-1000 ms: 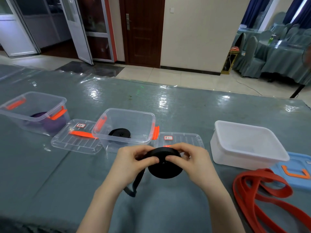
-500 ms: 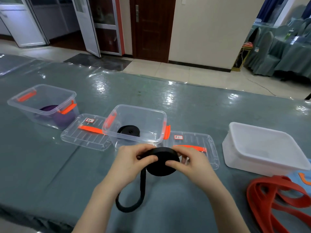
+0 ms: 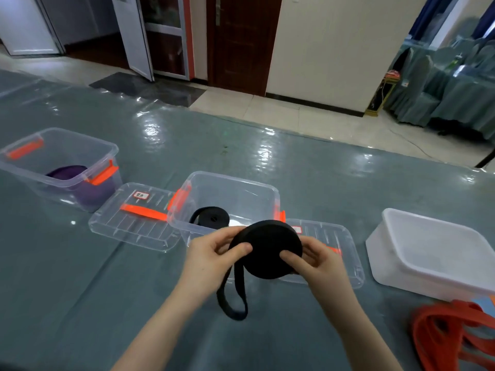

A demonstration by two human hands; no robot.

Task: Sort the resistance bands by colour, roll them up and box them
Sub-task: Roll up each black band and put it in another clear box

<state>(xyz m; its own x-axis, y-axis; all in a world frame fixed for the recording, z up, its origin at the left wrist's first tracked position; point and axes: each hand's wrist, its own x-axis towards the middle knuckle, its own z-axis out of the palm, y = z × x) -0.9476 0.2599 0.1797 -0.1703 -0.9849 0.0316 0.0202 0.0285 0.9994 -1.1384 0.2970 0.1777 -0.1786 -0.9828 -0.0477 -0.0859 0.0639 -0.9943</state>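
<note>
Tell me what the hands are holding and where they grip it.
Both hold the black band roll: left hand pinches its left edge, right hand its right edge. The loose tail hangs unheld.

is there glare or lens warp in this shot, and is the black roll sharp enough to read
Head view: bright glare patches on the glossy table cover; wide-angle bending bows the far table edge; the black roll, held by left hand and right hand, is fairly sharp; the orange bands at the corner look soft.

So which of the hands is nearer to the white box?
Right. The right hand grips the black roll on the side toward the white box, with bare table between them. The left hand holds the roll's far side.
</note>
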